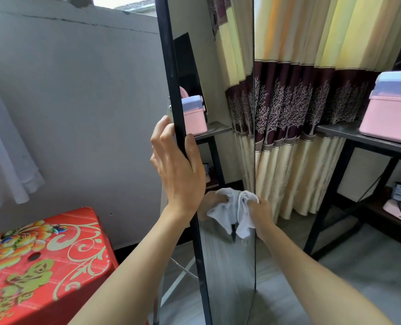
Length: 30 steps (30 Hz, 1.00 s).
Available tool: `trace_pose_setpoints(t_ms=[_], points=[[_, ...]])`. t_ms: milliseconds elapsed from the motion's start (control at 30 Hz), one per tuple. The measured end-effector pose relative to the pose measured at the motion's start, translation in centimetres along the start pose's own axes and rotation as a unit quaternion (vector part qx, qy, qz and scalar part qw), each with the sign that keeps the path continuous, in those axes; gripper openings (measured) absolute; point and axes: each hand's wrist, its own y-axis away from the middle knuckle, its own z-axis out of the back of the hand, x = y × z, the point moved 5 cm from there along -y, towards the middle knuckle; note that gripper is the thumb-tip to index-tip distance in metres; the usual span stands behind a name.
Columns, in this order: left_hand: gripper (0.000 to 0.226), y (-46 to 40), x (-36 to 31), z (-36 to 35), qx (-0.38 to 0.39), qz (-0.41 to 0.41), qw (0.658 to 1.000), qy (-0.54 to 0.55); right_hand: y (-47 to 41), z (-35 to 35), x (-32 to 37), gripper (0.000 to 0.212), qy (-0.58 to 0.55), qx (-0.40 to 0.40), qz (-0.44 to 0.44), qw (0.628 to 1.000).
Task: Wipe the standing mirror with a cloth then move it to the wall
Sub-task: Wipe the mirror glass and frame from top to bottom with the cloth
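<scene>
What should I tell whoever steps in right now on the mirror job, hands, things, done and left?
Left hand grips the black left edge of the standing mirror, steadying it upright.
Right hand holds the white cloth bunched against the lower glass.
Done: wiping is under way; how much glass is clean cannot be told.
Left: finish wiping, then move the mirror to the wall.

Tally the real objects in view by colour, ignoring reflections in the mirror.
Black: 2, mirror frame, shelf unit
Pink: 1, storage box
Red: 1, stool
White: 1, cloth
Total: 5
</scene>
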Motion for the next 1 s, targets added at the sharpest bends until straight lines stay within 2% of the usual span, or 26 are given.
trace_pose_setpoints(t_ms=[67,167,267,333,433,567,667,767,900,967,1000], points=[[0.019,-0.1,-0.1,0.0,0.003,0.003,1.0,-0.003,0.4,0.9,1.9,0.03,-0.059,-0.021,0.013,0.998],[0.019,-0.1,-0.3,0.0,0.003,0.003,1.0,-0.005,0.5,1.1,8.2,0.033,-0.064,-0.076,0.156,0.983],[0.018,-0.1,-0.2,0.1,0.003,0.004,1.0,-0.005,1.4,-0.6,13.4,0.035,-0.097,-0.031,0.292,0.951],[0.018,-0.1,-0.2,0.1,0.002,0.001,1.0,-0.003,2.4,-1.7,14.4,0.037,-0.093,-0.02,0.338,0.936],[0.019,-0.1,-0.3,0.2,0.003,-0.002,1.0,-0.003,3.1,-2.3,9.3,0.036,-0.102,-0.047,0.331,0.937],[0.02,-0.1,-0.3,0.3,0.001,-0.002,1.0,-0.001,3.3,-1.7,-1.8,0.034,-0.054,0.004,0.224,0.973],[0.019,-0.2,-0.2,0.1,0.005,-0.001,1.0,-0.004,2.2,-0.3,-3.9,0.034,0.013,-0.011,0.158,0.987],[0.019,-0.1,-0.2,0.1,0.004,0.004,1.0,-0.008,2.5,0.3,0.8,0.033,-0.015,-0.025,0.213,0.977],[0.019,0.0,-0.3,0.2,0.0,0.0,1.0,-0.007,4.9,-1.3,7.3,0.036,-0.09,0.015,0.332,0.939],[0.019,-0.1,-0.4,0.3,0.0,0.002,1.0,-0.008,6.1,-2.4,6.8,0.039,-0.102,0.041,0.37,0.923],[0.018,-0.1,-0.4,0.3,0.0,0.005,1.0,-0.008,5.9,-2.7,5.3,0.038,-0.108,0.046,0.361,0.925]])
